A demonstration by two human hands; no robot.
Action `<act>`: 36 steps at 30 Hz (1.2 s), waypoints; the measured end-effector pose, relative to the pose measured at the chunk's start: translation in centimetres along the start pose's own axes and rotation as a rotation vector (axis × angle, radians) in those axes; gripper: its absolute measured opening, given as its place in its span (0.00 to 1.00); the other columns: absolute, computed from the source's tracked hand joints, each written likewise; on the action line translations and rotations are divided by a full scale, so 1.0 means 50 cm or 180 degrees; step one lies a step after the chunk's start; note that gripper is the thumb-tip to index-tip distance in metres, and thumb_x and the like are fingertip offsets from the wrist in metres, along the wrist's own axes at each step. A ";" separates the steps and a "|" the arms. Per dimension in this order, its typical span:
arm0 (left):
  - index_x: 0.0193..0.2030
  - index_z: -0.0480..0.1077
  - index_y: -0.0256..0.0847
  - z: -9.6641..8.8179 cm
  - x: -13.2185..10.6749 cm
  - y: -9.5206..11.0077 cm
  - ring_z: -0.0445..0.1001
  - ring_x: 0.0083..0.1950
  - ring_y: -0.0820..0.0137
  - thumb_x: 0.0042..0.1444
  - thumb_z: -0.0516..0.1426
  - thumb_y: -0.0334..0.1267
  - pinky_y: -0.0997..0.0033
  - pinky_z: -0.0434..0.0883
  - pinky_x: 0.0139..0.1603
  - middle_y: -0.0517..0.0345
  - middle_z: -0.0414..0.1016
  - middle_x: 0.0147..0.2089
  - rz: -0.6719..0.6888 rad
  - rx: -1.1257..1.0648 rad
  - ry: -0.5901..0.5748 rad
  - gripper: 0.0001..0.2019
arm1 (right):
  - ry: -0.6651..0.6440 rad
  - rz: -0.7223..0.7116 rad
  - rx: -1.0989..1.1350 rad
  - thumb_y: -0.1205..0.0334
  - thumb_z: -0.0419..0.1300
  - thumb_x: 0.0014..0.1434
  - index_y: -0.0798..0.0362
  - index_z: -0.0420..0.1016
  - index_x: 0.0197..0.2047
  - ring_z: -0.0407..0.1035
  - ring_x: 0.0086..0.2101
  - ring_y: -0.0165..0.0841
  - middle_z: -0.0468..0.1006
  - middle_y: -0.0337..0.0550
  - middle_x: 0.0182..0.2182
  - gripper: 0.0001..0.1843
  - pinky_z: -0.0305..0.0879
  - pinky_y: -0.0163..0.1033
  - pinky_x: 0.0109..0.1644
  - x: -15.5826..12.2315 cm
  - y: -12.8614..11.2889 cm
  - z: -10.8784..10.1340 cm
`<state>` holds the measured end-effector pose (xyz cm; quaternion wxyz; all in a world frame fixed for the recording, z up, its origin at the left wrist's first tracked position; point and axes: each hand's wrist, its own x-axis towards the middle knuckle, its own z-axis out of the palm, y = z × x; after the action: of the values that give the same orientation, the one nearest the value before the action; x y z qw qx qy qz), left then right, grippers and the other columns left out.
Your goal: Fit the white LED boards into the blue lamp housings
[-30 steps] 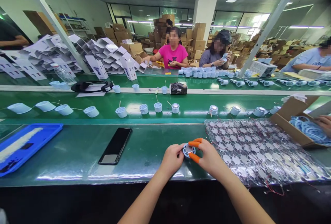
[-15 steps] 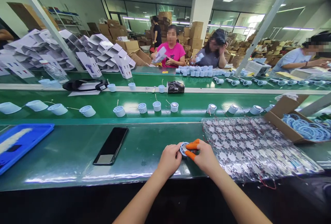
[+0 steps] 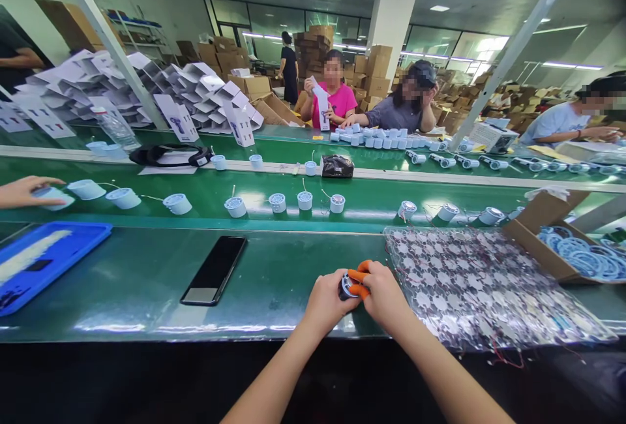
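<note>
Near the front edge of the green bench, my left hand (image 3: 327,301) is closed around a small round housing (image 3: 345,286) with a light blue rim and a dark side. My right hand (image 3: 379,287), with orange finger cots on its fingertips, pinches the rim and top of the same housing from the right. The fingers cover much of its top face. Just right of my hands lies a clear sheet of round white parts (image 3: 440,280) with thin red and dark wires. A black phone (image 3: 215,271) rests to the left.
Light blue cups (image 3: 236,207) with wires stand in a row on the belt beyond. At left is a blue tray (image 3: 59,267); at right, a cardboard box (image 3: 538,241) of blue rings. A co-worker's hand (image 3: 32,191) reaches in from the left. Other people sit across the bench.
The housing has tilted in my hands, showing its dark side. A co-worker's hand has come in at left onto a blue cup. The person in pink has raised a white box upright.
</note>
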<state>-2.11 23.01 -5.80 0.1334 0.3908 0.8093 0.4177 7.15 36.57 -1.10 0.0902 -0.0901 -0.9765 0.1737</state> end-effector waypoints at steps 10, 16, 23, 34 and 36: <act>0.49 0.73 0.46 -0.006 -0.004 0.011 0.77 0.43 0.62 0.50 0.64 0.36 0.68 0.66 0.41 0.59 0.81 0.41 -0.0006 0.0136 -0.0052 0.18 | 0.0047 0.0138 0.0681 0.64 0.62 0.64 0.44 0.81 0.53 0.71 0.46 0.40 0.77 0.46 0.47 0.15 0.66 0.47 0.53 -0.021 -0.010 -0.021; 0.54 0.73 0.48 -0.021 -0.004 0.002 0.76 0.51 0.57 0.55 0.64 0.49 0.61 0.72 0.51 0.54 0.77 0.49 0.0108 0.0210 0.0033 0.21 | 0.0422 0.0960 0.1733 0.56 0.62 0.63 0.45 0.71 0.64 0.74 0.40 0.35 0.78 0.45 0.48 0.26 0.72 0.43 0.50 -0.165 0.083 -0.107; 0.60 0.67 0.52 -0.039 -0.047 0.055 0.60 0.72 0.54 0.59 0.62 0.36 0.50 0.60 0.70 0.49 0.60 0.69 0.0732 -0.1133 -0.0397 0.22 | 0.0328 0.1957 -0.0973 0.52 0.53 0.67 0.58 0.73 0.62 0.75 0.36 0.47 0.79 0.54 0.35 0.27 0.67 0.49 0.43 -0.345 0.279 -0.136; 0.49 0.71 0.42 -0.042 -0.008 0.146 0.71 0.47 0.58 0.58 0.62 0.52 0.55 0.70 0.49 0.49 0.75 0.45 0.1249 -0.0541 -0.0055 0.19 | 0.0362 0.1882 -0.0965 0.52 0.48 0.67 0.54 0.76 0.42 0.77 0.37 0.47 0.80 0.54 0.35 0.20 0.65 0.46 0.42 -0.365 0.316 -0.108; 0.47 0.71 0.41 -0.036 0.014 0.150 0.70 0.45 0.58 0.57 0.62 0.52 0.56 0.70 0.47 0.49 0.75 0.43 0.1256 -0.0203 0.0038 0.19 | 0.0558 0.2127 -0.0548 0.53 0.48 0.64 0.52 0.75 0.39 0.76 0.33 0.44 0.80 0.50 0.31 0.17 0.64 0.45 0.39 -0.369 0.317 -0.127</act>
<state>0.36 25.08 1.23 0.0565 0.5349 0.7042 0.4635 28.62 49.42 -3.54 0.1039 -0.4264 -0.8927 0.1023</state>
